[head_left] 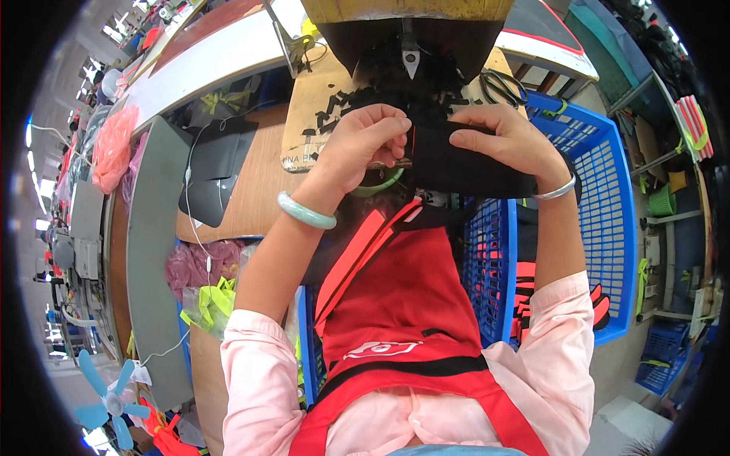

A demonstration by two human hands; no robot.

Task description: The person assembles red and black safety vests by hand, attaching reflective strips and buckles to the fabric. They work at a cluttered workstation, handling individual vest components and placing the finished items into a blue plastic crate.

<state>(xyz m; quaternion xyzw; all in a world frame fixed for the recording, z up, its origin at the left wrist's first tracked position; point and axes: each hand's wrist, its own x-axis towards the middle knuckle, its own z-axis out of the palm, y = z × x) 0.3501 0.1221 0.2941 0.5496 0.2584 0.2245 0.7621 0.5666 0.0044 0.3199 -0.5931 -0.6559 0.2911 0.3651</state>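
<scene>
Black fabric [460,169] spread between the hands, near the pointed metal tip [411,64], dark clippings [328,114] strewn over the desk [303,93]; left hand [356,146] has thumb and finger drawn together by the fabric's left edge, whether on anything I cannot tell; right hand's [521,144] grip parted over the fabric. Step looks like aligning or tidying that edge; next move likely calls for flattening it and steadying both sides.

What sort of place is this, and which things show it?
Probably a garment or textile workshop: black cloth lies at the person's right hand, small black scraps litter the worktop, and coral strips sit in a blue crate.
</scene>
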